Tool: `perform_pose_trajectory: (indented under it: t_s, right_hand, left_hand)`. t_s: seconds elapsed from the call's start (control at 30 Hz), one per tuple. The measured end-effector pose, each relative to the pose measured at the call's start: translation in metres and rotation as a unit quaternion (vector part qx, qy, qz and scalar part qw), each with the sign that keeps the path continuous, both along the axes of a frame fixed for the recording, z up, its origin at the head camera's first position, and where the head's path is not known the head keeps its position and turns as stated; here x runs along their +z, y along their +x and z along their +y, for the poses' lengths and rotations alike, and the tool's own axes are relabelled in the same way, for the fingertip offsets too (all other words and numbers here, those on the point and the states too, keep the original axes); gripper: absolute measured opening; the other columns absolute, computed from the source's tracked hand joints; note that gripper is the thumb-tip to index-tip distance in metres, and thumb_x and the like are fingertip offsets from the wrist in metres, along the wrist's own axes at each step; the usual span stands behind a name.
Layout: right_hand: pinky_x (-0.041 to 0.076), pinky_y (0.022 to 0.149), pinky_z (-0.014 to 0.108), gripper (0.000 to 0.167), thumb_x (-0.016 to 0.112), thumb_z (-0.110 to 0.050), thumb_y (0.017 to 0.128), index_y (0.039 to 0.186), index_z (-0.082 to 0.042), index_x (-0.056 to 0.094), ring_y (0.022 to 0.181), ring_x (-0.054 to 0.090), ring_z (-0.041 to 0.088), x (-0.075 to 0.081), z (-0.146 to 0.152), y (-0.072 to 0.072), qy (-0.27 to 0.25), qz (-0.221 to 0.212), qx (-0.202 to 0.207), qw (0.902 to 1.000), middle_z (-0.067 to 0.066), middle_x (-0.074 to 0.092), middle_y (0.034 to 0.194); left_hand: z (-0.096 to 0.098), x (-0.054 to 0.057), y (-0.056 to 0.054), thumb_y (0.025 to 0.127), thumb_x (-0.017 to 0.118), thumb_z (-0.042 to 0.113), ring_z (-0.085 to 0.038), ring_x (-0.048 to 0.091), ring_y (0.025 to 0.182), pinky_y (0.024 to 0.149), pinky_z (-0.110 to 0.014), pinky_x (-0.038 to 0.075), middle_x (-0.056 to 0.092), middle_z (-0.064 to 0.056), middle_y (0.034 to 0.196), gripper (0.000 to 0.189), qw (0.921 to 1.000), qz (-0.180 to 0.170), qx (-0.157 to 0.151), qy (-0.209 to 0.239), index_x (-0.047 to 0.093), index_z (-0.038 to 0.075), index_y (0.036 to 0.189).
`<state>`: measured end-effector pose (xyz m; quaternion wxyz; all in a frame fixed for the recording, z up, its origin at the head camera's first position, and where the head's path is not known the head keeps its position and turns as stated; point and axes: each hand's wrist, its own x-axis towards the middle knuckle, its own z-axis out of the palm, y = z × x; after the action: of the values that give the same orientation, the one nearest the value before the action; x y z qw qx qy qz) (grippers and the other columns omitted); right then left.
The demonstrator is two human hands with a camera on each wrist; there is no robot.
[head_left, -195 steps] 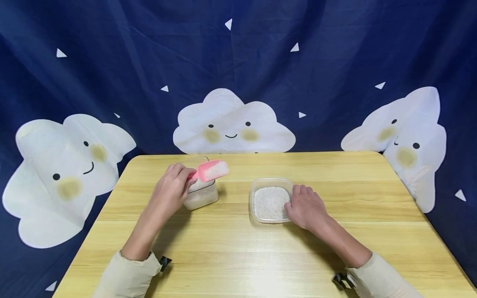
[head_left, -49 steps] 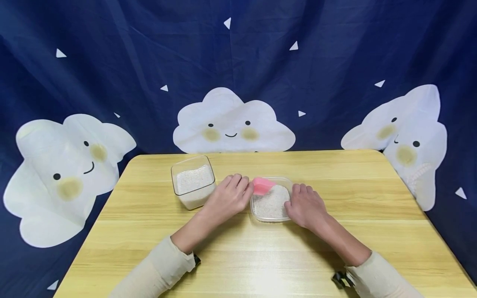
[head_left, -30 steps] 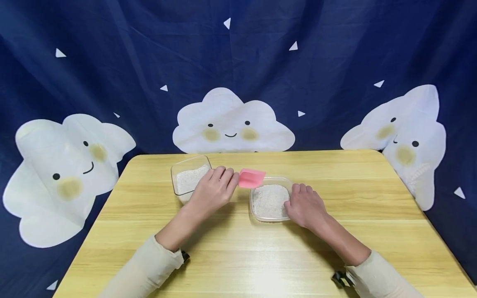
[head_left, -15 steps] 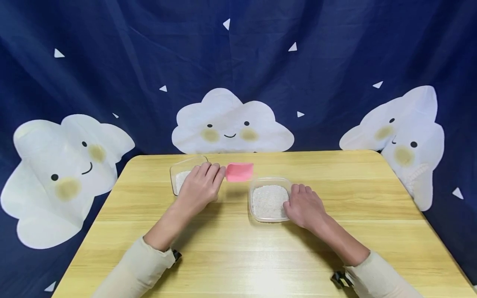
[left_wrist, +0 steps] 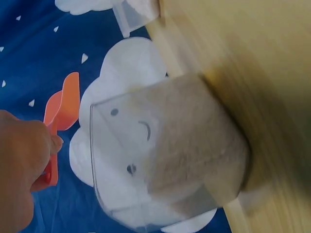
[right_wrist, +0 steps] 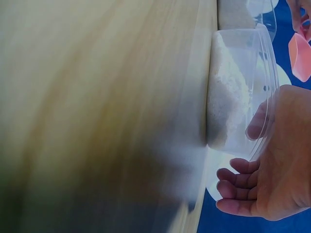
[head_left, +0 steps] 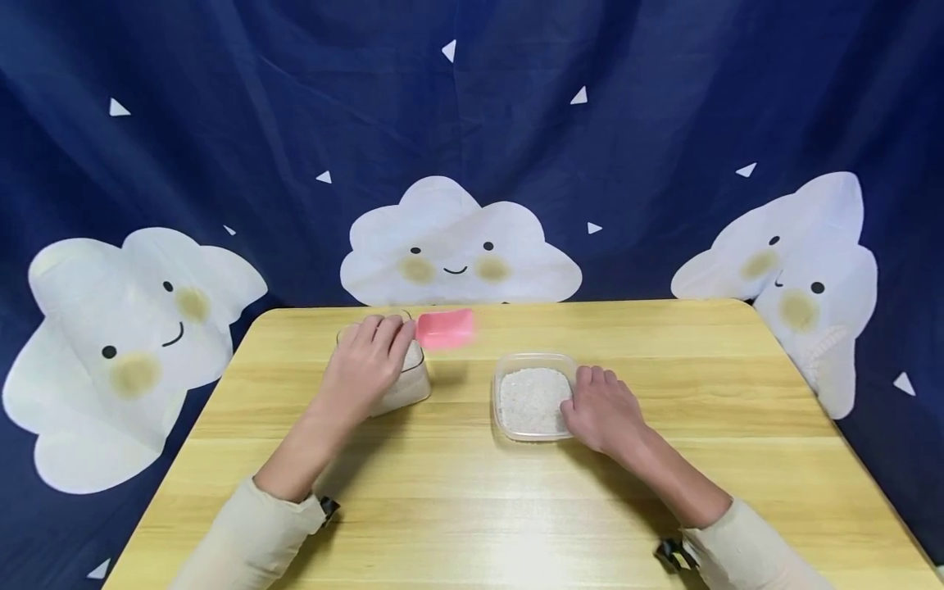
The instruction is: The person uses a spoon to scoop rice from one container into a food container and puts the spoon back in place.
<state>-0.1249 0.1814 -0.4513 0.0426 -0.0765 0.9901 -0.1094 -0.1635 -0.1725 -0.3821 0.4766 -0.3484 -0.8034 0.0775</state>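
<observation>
My left hand grips the handle of a pink scoop over the rim of a tall clear container. In the left wrist view the scoop is above the container and apart from it; no grains show in it. White grains, like rice, fill part of that container. A lower clear plastic box holds more white grains. At its right side my right hand pinches the rim, thumb inside; in the right wrist view the other fingers curl outside the box.
Both containers stand on a light wooden table, with a gap between them. Behind the table hangs a dark blue curtain printed with white clouds. A black band shows by the right sleeve, and another by the left.
My left hand has carried the scoop leftward from over the low box to the tall container. The scoop, tipped over the box earlier, shows no grains now. My right hand has stayed on the rim.
</observation>
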Motion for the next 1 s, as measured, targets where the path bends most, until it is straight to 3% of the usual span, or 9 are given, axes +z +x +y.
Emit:
perform_pose_trajectory:
  t_s: [0.37, 1.0]
  right_hand:
    - [0.044, 0.079, 0.047, 0.03, 0.044, -0.024, 0.095, 0.102, 0.005, 0.049, 0.086, 0.049, 0.032, 0.001, -0.001, 0.0, 0.003, -0.001, 0.004, 1.0, 0.015, 0.048, 0.091]
    - [0.045, 0.078, 0.047, 0.03, 0.044, -0.025, 0.095, 0.101, 0.004, 0.049, 0.085, 0.049, 0.032, 0.002, 0.0, 0.0, 0.005, 0.0, 0.005, 1.0, 0.015, 0.049, 0.09]
  left_hand:
    - [-0.025, 0.013, 0.002, 0.104, 0.043, -0.002, -0.036, 0.061, 0.081, 0.06, -0.041, 0.049, 0.064, -0.02, 0.095, 0.026, 0.9999, 0.0, 0.004, 0.011, 0.068, -0.006, 0.11]
    - [-0.063, 0.012, 0.006, 0.1, 0.042, 0.002, -0.04, 0.06, 0.082, 0.062, -0.044, 0.047, 0.064, -0.021, 0.096, 0.028, 0.9992, -0.024, 0.027, -0.015, 0.068, -0.006, 0.109]
